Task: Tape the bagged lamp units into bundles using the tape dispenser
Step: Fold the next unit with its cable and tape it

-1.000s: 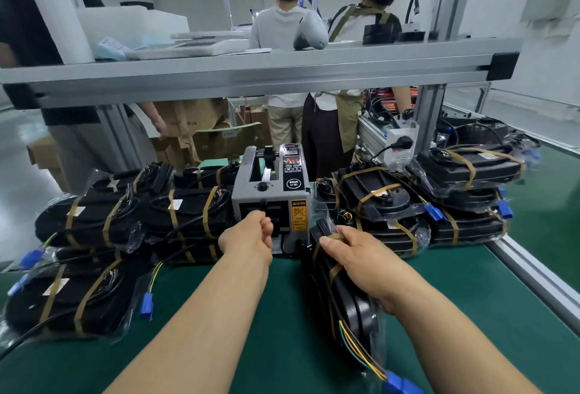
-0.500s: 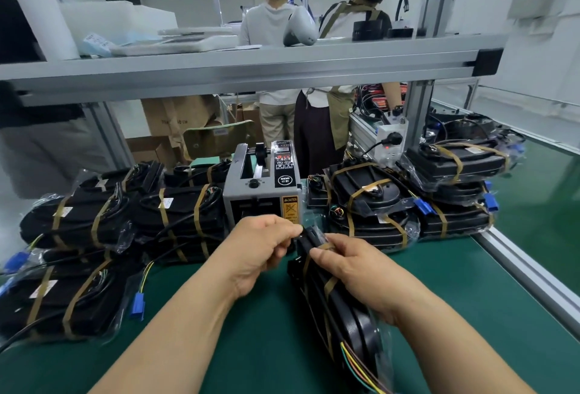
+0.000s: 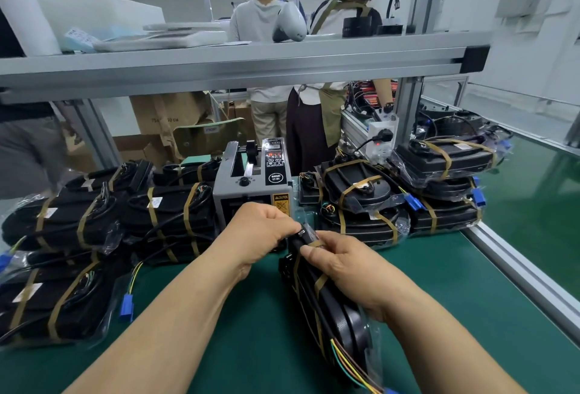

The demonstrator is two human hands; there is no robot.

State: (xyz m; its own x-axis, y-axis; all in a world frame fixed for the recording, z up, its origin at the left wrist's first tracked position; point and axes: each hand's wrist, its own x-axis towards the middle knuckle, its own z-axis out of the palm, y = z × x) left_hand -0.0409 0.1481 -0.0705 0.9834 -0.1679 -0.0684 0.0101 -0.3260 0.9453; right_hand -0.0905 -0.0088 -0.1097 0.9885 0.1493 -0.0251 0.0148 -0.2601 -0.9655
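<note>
Evidently the step in hand is laying a tape band over the far end of one bundle. At the left of the frame, finished bundles lie piled on the green mat, each crossed by tan bands. Right of them, near the centre, the left hand has its fingers curled, the fingertips pinching at the far top end of the held bundle; whether a tape end sits between them cannot be told. Just behind that hand stands the tape dispenser, its lower front partly hidden by the knuckles. The held bundle stands on edge on the mat, right of centre. Its long axis runs from the lower middle of the frame up and slightly leftward, so the far end points at the dispenser. The near end, where coloured wires trail out, points back toward the person. The right hand grips it from the right, fingers wrapped over the top edge and the thumb pressing a tan tape strip at the far end. Further right, taped stacks sit by the table's rail. The next move probably calls for smoothing that strip down both faces with the units squeezed flush, so the band does not wrinkle or let them slip apart.
</note>
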